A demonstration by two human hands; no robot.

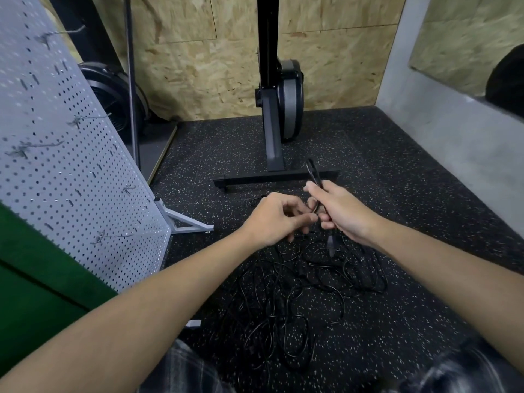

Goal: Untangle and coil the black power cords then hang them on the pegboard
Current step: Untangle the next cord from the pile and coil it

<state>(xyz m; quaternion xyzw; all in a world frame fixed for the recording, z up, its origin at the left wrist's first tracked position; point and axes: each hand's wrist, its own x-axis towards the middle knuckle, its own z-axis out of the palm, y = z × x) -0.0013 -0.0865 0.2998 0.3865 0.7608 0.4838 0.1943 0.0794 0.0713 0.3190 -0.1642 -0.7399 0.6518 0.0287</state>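
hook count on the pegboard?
5 on the pegboard: top hook, middle hook, left hook, right-edge hook, bottom hook. More may be hidden beyond the frame's left edge.

The black power cords (286, 302) blend into the speckled floor (411, 293) — how many lie in the tangle cannot be told. Curled fingers (300, 221) of the left hand (272, 219) hide just where they pinch a cord. The pegboard (71, 165) runs off the left and top edges — its hooks (21, 150) are blurred.

Tangled black cords (297, 293) beside grey pegboard (71, 165)
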